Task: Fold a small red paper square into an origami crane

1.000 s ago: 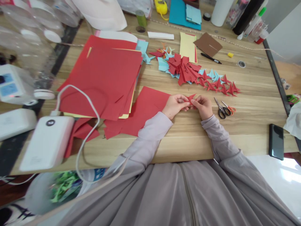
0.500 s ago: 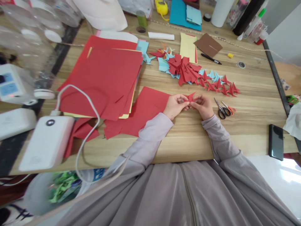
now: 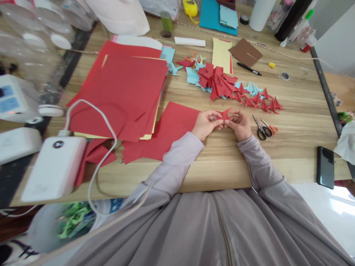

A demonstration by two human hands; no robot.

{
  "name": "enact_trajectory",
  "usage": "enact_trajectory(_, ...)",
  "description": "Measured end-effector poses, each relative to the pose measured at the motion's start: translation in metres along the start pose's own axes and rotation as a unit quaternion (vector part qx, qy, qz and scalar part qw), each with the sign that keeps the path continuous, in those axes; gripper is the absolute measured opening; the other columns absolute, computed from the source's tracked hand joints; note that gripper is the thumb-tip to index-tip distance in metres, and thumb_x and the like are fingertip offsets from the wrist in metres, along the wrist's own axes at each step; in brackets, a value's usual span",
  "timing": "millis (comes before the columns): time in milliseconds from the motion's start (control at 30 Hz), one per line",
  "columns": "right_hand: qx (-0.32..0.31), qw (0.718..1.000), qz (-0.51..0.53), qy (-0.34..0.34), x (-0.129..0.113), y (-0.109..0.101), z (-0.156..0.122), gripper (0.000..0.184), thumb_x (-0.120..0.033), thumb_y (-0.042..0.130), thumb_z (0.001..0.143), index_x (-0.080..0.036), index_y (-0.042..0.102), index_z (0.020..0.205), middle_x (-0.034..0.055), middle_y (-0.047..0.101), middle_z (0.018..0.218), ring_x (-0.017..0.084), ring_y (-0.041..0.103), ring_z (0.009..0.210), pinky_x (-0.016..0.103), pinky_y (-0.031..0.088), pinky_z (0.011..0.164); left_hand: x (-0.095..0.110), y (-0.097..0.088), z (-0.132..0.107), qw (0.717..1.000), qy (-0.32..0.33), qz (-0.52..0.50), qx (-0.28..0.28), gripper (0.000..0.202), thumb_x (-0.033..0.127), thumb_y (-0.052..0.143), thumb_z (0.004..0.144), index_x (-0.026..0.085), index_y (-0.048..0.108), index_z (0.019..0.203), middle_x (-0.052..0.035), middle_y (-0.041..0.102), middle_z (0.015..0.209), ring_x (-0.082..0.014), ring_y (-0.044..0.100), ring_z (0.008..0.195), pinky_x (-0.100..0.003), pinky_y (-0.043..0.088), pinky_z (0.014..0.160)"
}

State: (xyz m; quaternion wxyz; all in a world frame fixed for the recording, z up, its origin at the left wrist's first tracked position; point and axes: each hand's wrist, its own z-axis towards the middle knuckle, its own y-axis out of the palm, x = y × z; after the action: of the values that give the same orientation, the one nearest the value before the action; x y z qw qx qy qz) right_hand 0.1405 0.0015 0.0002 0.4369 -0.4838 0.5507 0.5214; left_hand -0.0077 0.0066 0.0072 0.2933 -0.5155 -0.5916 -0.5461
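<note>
My left hand (image 3: 207, 123) and my right hand (image 3: 239, 124) meet over the table's front half, both pinching a small piece of folded red paper (image 3: 225, 115). One pointed flap of it sticks up between the fingers; its lower part is hidden by my thumbs. Left of my left hand lie red paper sheets (image 3: 177, 125), partly under that wrist. Beyond my hands is a heap of folded red paper pieces (image 3: 216, 81), with red and light-blue paper cranes (image 3: 257, 97) trailing off to its right.
Black-handled scissors (image 3: 261, 132) and orange-handled scissors (image 3: 273, 129) lie right of my right hand. A large stack of red paper (image 3: 122, 92) covers the left, beside a white power bank (image 3: 55, 166) with a looping cable. A phone (image 3: 325, 167) rests at the right edge.
The pointed flap of the folded red paper has tipped slightly to the right. Both hands keep their pinch in nearly the same place.
</note>
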Motion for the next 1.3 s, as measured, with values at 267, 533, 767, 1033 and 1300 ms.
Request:
enact_trajectory(267, -0.009, 1.0, 0.024, 0.005, 0.005, -0.003, 0.003, 0.057, -0.041, 0.086, 0.051, -0.022, 0.054, 0.094, -0.008, 0.065, 0.056, 0.012, 0.064, 0.051, 0.025, 0.054, 0.057, 0.001, -0.002, 0.0, 0.999, -0.018, -0.03, -0.001, 0.023, 0.01, 0.075, 0.063, 0.01, 0.06, 0.081, -0.0005, 0.065, 0.058, -0.0099, 0.061, 0.051, -0.023, 0.05, 0.057)
enact_trajectory(533, -0.03, 0.999, 0.022, -0.001, 0.009, -0.007, 0.004, 0.057, -0.039, 0.085, 0.055, -0.024, 0.054, 0.1, -0.0067, 0.066, 0.061, 0.014, 0.067, 0.056, 0.03, 0.057, 0.062, 0.0, -0.002, 0.001, 1.0, -0.013, -0.027, 0.003, 0.021, 0.008, 0.072, 0.063, 0.011, 0.06, 0.08, -0.0001, 0.065, 0.056, -0.0091, 0.06, 0.048, -0.022, 0.048, 0.054)
enact_trajectory(767, -0.033, 0.999, -0.004, -0.023, 0.011, -0.007, 0.004, 0.058, -0.042, 0.084, 0.057, -0.024, 0.052, 0.102, -0.0068, 0.065, 0.06, 0.014, 0.065, 0.055, 0.03, 0.056, 0.06, -0.003, -0.003, 0.002, 1.0, 0.013, -0.007, -0.003, 0.026, 0.014, 0.076, 0.058, 0.012, 0.06, 0.078, 0.0015, 0.064, 0.054, -0.0091, 0.059, 0.047, -0.022, 0.048, 0.052)
enact_trajectory(1033, -0.03, 0.999, 0.007, -0.029, 0.01, -0.006, 0.003, 0.054, -0.046, 0.08, 0.061, -0.024, 0.053, 0.102, -0.006, 0.065, 0.063, 0.014, 0.066, 0.057, 0.03, 0.055, 0.061, 0.001, -0.003, 0.001, 0.999, -0.018, -0.038, 0.0, 0.022, 0.01, 0.073, 0.061, 0.012, 0.059, 0.078, 0.0012, 0.063, 0.055, -0.0098, 0.06, 0.049, -0.022, 0.048, 0.053)
enact_trajectory(1300, -0.001, 0.999, 0.0, -0.037, 0.006, -0.003, 0.002, 0.04, -0.045, 0.081, 0.06, -0.023, 0.056, 0.081, -0.0045, 0.066, 0.063, 0.014, 0.065, 0.057, 0.029, 0.056, 0.061, 0.002, -0.002, 0.001, 0.999, -0.014, -0.047, -0.005, 0.018, 0.007, 0.07, 0.063, 0.011, 0.059, 0.077, 0.0006, 0.065, 0.055, -0.0103, 0.061, 0.049, -0.022, 0.049, 0.053)
